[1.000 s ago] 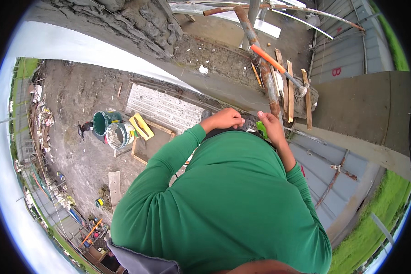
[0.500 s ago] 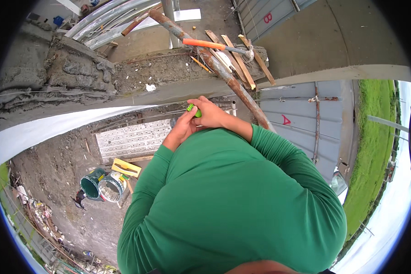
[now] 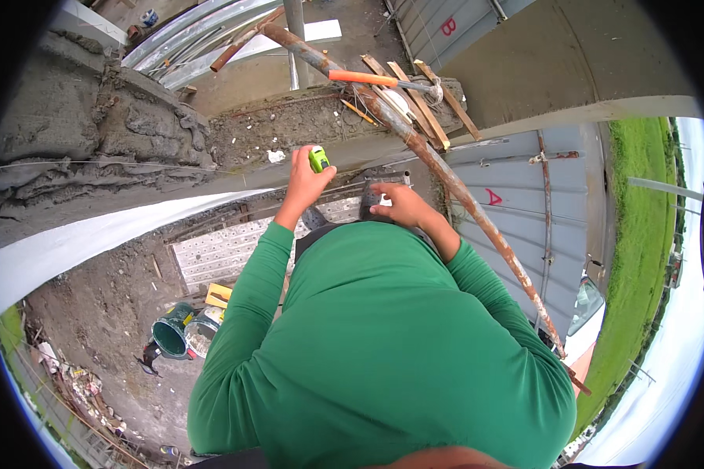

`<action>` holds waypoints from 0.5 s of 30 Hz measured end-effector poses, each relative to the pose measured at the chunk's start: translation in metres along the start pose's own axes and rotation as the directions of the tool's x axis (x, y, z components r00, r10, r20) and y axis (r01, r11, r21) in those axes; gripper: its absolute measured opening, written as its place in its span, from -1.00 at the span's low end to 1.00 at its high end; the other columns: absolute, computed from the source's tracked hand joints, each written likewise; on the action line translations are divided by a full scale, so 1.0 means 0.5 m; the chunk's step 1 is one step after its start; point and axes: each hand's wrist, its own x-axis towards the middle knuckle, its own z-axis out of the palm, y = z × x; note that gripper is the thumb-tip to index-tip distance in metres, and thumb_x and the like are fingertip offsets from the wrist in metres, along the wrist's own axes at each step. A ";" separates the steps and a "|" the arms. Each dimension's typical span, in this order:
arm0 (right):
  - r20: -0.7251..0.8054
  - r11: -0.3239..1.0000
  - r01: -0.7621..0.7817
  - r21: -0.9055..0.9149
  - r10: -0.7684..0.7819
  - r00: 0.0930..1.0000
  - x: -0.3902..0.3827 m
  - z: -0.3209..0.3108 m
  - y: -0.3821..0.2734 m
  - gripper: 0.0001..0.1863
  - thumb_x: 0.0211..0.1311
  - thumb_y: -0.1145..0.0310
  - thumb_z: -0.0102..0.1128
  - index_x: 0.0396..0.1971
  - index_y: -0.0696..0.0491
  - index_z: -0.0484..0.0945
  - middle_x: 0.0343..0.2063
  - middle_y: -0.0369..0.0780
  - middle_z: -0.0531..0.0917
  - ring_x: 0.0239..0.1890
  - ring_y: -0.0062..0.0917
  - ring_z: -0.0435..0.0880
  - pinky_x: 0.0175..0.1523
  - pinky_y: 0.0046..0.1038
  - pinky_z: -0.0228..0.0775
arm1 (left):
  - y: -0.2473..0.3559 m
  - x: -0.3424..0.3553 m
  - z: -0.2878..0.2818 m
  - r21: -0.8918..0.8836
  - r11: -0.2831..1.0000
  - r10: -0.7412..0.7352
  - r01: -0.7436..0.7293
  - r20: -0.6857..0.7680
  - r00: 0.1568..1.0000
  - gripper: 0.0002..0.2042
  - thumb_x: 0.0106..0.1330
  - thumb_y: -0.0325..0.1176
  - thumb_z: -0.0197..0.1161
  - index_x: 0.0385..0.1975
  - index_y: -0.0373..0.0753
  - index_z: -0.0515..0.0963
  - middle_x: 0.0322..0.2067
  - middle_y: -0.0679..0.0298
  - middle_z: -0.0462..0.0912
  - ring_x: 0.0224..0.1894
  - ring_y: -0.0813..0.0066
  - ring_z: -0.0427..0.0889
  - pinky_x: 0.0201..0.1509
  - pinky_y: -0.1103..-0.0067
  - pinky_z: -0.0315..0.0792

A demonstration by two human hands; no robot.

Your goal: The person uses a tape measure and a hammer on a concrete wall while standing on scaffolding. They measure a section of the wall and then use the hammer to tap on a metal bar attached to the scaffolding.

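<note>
My left hand (image 3: 303, 181) is raised in front of the concrete ledge (image 3: 235, 141) and is closed around a small lime-green tape measure (image 3: 318, 159). My right hand (image 3: 399, 205) rests lower, close to my body, with its fingers on a dark grey flat object (image 3: 371, 195); whether it grips it I cannot tell. Both arms wear green sleeves. A rusty metal pole (image 3: 446, 176) runs diagonally just right of my right hand.
An orange-handled hammer (image 3: 379, 79) lies on wooden slats (image 3: 422, 102) on the ledge. Rough mortar (image 3: 94, 125) is piled at the left. Far below are a metal scaffold plank (image 3: 227, 250), green buckets (image 3: 172, 336), grey fence panels (image 3: 508, 195) and grass (image 3: 633, 258).
My left hand has lifted away from my right hand toward the ledge, carrying the green tape measure. The view has swung, bringing the ledge and hammer closer to centre.
</note>
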 end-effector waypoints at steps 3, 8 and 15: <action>-0.101 0.991 -0.124 -0.055 0.118 0.988 -0.045 0.042 0.129 -0.34 0.21 0.12 0.49 0.24 0.16 0.57 0.07 -0.02 0.73 -0.03 -0.19 0.79 0.12 -0.24 0.63 | 0.037 0.082 -0.027 0.036 0.999 0.036 -0.036 0.001 0.999 -0.35 0.10 -0.24 0.54 0.13 -0.26 0.35 0.01 0.02 0.45 -0.09 -0.06 0.64 0.01 0.20 0.56; -0.136 0.924 -0.382 0.008 0.379 0.915 -0.132 0.115 0.239 -0.40 0.25 -0.01 0.41 0.12 0.14 0.66 0.03 0.01 0.75 0.08 -0.10 0.74 0.23 -0.20 0.54 | 0.037 0.186 -0.026 0.272 0.955 0.105 -0.120 0.071 0.992 -0.38 0.08 -0.27 0.55 0.11 -0.22 0.38 0.03 0.02 0.44 -0.08 -0.18 0.66 -0.01 0.10 0.61; -0.140 0.825 -0.507 0.248 0.549 0.824 -0.203 0.151 0.273 -0.36 0.32 -0.12 0.34 0.08 0.18 0.68 0.02 0.03 0.75 0.08 -0.17 0.75 0.23 -0.27 0.53 | 0.011 0.202 0.015 0.311 0.924 0.222 -0.222 0.037 0.974 -0.34 0.12 -0.32 0.54 0.26 -0.18 0.43 0.19 -0.01 0.32 0.07 -0.15 0.61 0.09 0.13 0.59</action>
